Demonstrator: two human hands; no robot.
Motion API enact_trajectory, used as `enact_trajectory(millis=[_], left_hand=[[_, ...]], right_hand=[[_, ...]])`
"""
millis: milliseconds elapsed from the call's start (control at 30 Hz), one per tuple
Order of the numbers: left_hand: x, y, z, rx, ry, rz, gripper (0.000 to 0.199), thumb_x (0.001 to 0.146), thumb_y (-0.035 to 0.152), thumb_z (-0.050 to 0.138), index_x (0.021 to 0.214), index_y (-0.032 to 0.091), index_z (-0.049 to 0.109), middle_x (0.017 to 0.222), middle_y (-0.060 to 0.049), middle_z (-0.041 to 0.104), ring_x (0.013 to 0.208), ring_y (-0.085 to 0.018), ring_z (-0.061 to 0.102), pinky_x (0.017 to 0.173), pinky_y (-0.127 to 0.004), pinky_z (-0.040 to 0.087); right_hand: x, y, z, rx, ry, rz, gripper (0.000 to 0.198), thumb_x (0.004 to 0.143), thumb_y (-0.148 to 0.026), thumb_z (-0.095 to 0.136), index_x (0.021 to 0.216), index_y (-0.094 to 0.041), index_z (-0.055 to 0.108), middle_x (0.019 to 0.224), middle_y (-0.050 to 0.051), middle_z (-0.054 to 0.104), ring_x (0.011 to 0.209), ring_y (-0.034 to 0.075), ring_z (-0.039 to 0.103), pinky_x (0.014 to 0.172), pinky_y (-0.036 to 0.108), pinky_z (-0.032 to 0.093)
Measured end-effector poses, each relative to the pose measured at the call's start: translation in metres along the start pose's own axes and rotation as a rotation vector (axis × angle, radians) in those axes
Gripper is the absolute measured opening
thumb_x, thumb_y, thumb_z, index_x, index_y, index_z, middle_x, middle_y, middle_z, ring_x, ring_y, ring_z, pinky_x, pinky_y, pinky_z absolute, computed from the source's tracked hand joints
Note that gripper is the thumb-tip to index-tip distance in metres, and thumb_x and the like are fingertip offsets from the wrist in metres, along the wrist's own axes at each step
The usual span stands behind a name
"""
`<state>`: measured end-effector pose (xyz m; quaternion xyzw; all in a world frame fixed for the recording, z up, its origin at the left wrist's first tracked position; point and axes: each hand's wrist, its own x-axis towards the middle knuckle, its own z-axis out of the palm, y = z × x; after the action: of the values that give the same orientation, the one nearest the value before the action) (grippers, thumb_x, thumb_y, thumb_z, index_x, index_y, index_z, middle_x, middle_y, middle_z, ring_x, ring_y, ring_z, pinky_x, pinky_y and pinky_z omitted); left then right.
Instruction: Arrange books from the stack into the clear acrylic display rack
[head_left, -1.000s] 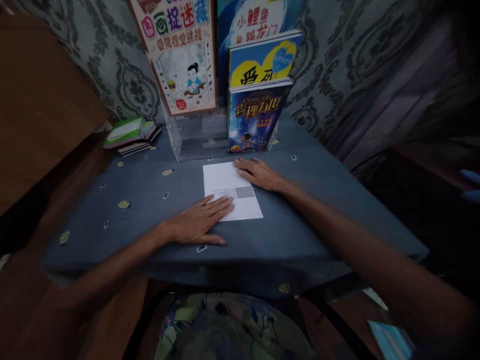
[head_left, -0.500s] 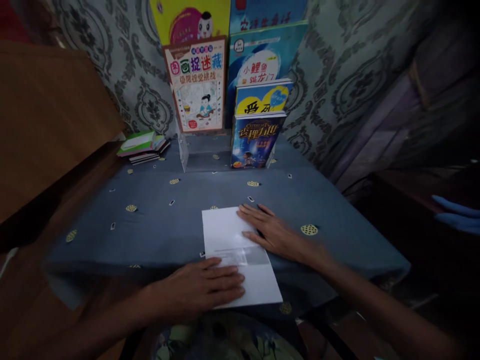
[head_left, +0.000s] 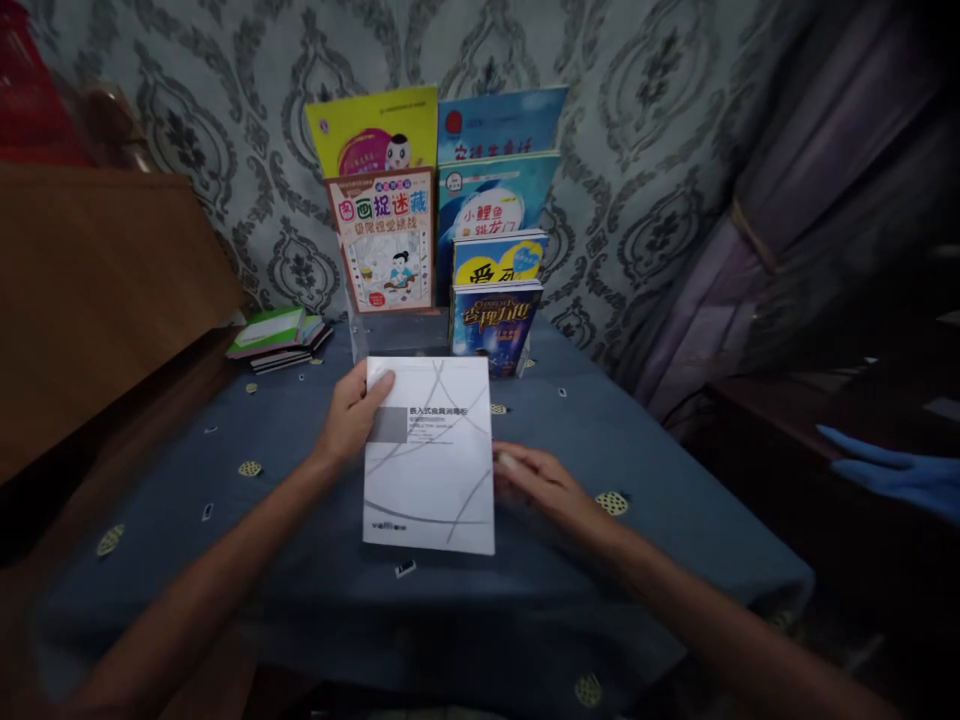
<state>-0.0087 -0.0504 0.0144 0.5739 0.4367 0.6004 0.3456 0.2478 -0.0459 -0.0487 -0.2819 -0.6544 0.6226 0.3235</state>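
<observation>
A white instruction manual (head_left: pixel 429 470) with grey curved lines, a grey block and Chinese print on its cover is held up over the table, its front towards me. My left hand (head_left: pixel 352 410) grips its upper left edge, thumb on the cover and fingers behind. At the right edge of the manual is my right hand (head_left: pixel 536 480), its fingers curled and closed together against that edge; the fingertips are partly hidden. Behind the manual, a clear stand (head_left: pixel 356 340) bears several upright books, among them a dark blue book (head_left: pixel 491 325) and a brown-bordered picture book (head_left: pixel 390 240).
A blue patterned cloth (head_left: pixel 300 540) covers the table. Several thin books (head_left: pixel 274 335) lie stacked at the back left, near a brown wooden cabinet (head_left: pixel 105 290). A blue glove (head_left: pixel 892 465) shows at the far right, beyond the table, below a purple curtain (head_left: pixel 720 270).
The manual has been lifted off the table and now shows its printed cover. My left hand has gone from lying flat to gripping it; my right hand's fingers have curled at its edge. The view has tilted up.
</observation>
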Motion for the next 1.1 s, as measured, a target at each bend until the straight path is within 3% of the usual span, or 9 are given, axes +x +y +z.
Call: enact_trajectory(millis=[67, 167, 233, 333, 500, 600, 700, 800, 1100], left_hand=[[0.025, -0.033, -0.001, -0.094, 0.010, -0.106, 0.048, 0.077, 0.058, 0.074, 0.097, 0.016, 0.065, 0.081, -0.003, 0.071, 0.071, -0.018, 0.066, 0.063, -0.025, 0.051], [0.044, -0.084, -0.009, 0.045, 0.048, -0.171, 0.046, 0.078, 0.056, 0.071, 0.100, 0.016, 0.062, 0.088, -0.007, 0.070, 0.080, -0.022, 0.068, 0.072, -0.032, 0.054], [0.045, -0.109, -0.017, 0.306, 0.103, -0.122, 0.047, 0.082, 0.046, 0.068, 0.116, 0.017, 0.058, 0.106, -0.012, 0.070, 0.102, -0.027, 0.068, 0.090, -0.041, 0.054], [0.036, -0.130, -0.028, 0.708, 0.062, 0.033, 0.058, 0.087, 0.035, 0.062, 0.138, 0.013, 0.045, 0.140, -0.020, 0.056, 0.137, -0.032, 0.050, 0.114, -0.050, 0.038], [0.022, -0.134, -0.030, 1.085, -0.281, 0.076, 0.052, 0.098, 0.036, 0.045, 0.145, 0.012, 0.044, 0.156, -0.020, 0.044, 0.150, -0.030, 0.035, 0.122, -0.049, 0.029], [0.021, -0.127, -0.026, 1.227, -0.385, 0.035, 0.050, 0.101, 0.035, 0.039, 0.146, 0.014, 0.046, 0.158, -0.017, 0.042, 0.151, -0.028, 0.033, 0.122, -0.052, 0.027], [0.022, -0.120, -0.023, 1.293, -0.440, 0.024, 0.052, 0.103, 0.035, 0.034, 0.149, 0.014, 0.043, 0.161, -0.016, 0.037, 0.152, -0.027, 0.030, 0.122, -0.051, 0.027], [0.022, -0.115, -0.023, 1.333, -0.474, 0.010, 0.053, 0.104, 0.033, 0.030, 0.152, 0.013, 0.039, 0.162, -0.015, 0.034, 0.153, -0.025, 0.028, 0.122, -0.051, 0.027], [0.022, -0.118, -0.025, 1.207, -0.467, -0.001, 0.054, 0.103, 0.034, 0.034, 0.152, 0.012, 0.040, 0.162, -0.019, 0.032, 0.153, -0.032, 0.025, 0.121, -0.062, 0.019]], right_hand=[[0.020, -0.002, 0.005, 0.014, 0.000, 0.012, 0.055, 0.082, -0.058, 0.072, 0.118, -0.017, 0.069, 0.082, 0.006, 0.075, 0.068, 0.018, 0.068, 0.062, 0.032, 0.058], [0.051, 0.005, -0.001, -0.062, 0.087, 0.018, 0.045, 0.080, -0.048, 0.072, 0.112, -0.016, 0.069, 0.067, 0.000, 0.068, 0.053, 0.014, 0.060, 0.048, 0.026, 0.050], [0.067, 0.015, -0.009, -0.264, 0.208, 0.010, 0.034, 0.081, -0.035, 0.068, 0.110, -0.017, 0.069, 0.061, -0.003, 0.064, 0.049, 0.014, 0.057, 0.049, 0.027, 0.049], [0.078, 0.028, -0.019, -0.669, 0.358, -0.025, 0.035, 0.079, -0.018, 0.064, 0.113, -0.019, 0.069, 0.066, -0.002, 0.068, 0.061, 0.018, 0.064, 0.063, 0.031, 0.053], [0.073, 0.029, -0.014, -1.095, 0.312, -0.041, 0.036, 0.087, -0.019, 0.060, 0.122, -0.020, 0.068, 0.090, 0.005, 0.074, 0.082, 0.023, 0.070, 0.073, 0.032, 0.054], [0.079, 0.029, -0.002, -1.224, 0.214, -0.191, 0.032, 0.093, -0.020, 0.051, 0.120, -0.020, 0.069, 0.112, 0.011, 0.072, 0.106, 0.026, 0.068, 0.087, 0.036, 0.055], [0.103, 0.039, 0.010, -1.194, -0.008, -0.367, 0.043, 0.096, -0.020, 0.043, 0.136, -0.018, 0.059, 0.143, 0.015, 0.060, 0.133, 0.026, 0.055, 0.109, 0.044, 0.047], [0.131, 0.050, 0.016, -1.175, -0.142, -0.370, 0.052, 0.098, -0.023, 0.037, 0.149, -0.014, 0.046, 0.156, 0.016, 0.046, 0.147, 0.025, 0.039, 0.121, 0.048, 0.033], [0.132, 0.047, -0.017, -1.273, -0.069, -0.176, 0.055, 0.104, -0.036, 0.034, 0.149, -0.007, 0.045, 0.159, 0.021, 0.038, 0.150, 0.031, 0.033, 0.122, 0.056, 0.028]])
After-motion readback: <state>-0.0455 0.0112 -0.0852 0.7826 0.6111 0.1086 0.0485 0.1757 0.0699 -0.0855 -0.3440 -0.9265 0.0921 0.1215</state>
